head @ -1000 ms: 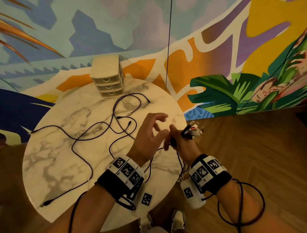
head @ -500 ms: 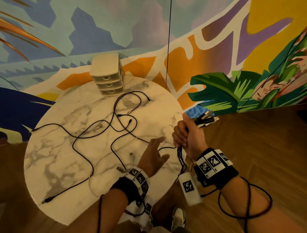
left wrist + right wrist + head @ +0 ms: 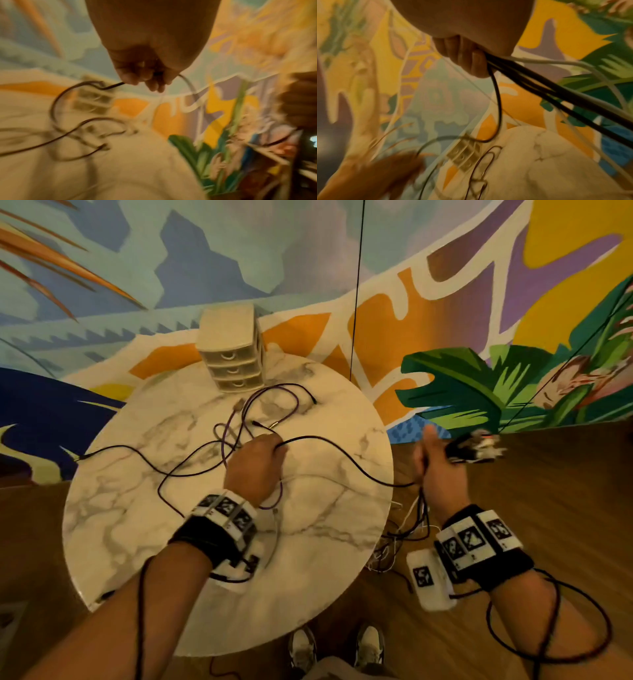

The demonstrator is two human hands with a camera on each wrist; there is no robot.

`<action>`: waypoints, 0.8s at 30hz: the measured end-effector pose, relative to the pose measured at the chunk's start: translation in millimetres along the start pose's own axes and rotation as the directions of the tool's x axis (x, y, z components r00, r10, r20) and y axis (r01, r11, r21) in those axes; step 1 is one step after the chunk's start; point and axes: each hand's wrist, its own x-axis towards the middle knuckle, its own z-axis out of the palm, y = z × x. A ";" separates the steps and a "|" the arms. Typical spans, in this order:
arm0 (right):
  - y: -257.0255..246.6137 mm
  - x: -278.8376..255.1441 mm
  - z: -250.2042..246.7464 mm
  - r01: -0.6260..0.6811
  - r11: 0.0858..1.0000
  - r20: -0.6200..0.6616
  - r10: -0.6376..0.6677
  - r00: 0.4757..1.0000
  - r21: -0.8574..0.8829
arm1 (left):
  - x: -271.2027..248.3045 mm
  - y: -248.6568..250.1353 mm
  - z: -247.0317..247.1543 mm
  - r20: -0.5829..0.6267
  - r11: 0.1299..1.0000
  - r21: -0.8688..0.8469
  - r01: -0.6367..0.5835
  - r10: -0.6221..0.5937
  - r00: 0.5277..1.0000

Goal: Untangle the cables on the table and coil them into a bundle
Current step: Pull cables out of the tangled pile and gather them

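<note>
On the round marble table (image 3: pixel 113 518) a black cable (image 3: pixel 137 451) starts at a plug near the left edge and runs rightward in loose curves toward the middle. At the far side of the top stands a small cream drawer unit (image 3: pixel 231 356) with three drawers, and just near of it a purple cable (image 3: pixel 270 392) loops over the marble and crosses the black one in a tangle. The left hand (image 3: pixel 255 465) is over the middle of the table, knuckles up, its fingers curled round a black cable; the left wrist view, though blurred, shows the fingertips (image 3: pixel 137 77) pinching that cable, which leaves the hand on both sides. From there a black cable (image 3: pixel 342 455) arcs right across the marble and past the table's right edge to the right hand (image 3: pixel 436 470), held beyond the table over the wooden floor (image 3: pixel 548 474). Its fingers are clenched around a bundle of cables (image 3: pixel 539 86), black and white, with the plug ends (image 3: pixel 474 447) sticking out on the far side and the strands hanging down beside the table.
</note>
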 end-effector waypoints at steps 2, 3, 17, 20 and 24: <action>2.4 -14.5 24.6 -0.032 0.990 0.236 0.063 0.970 -0.134 | -14.8 52.7 -9.9 0.034 0.979 0.160 -0.124 0.120 0.992; 5.1 -20.6 34.7 -0.026 0.976 0.319 0.096 0.943 -0.217 | -24.5 74.6 -9.9 0.067 0.955 0.233 -0.184 0.173 0.983; 16.5 -18.8 24.8 -0.067 0.998 0.049 0.068 0.996 -0.016 | -33.3 -19.8 47.2 0.053 0.999 -0.028 -0.016 0.017 0.998; 9.2 -14.5 15.7 -0.085 0.996 -0.061 0.087 0.994 0.035 | 4.3 -61.4 19.4 -0.167 0.998 -0.010 0.065 -0.065 0.984; 3.3 -15.9 10.7 -0.032 0.998 -0.095 0.036 0.995 0.047 | 14.0 -88.0 22.9 0.056 0.984 0.047 0.174 -0.177 0.983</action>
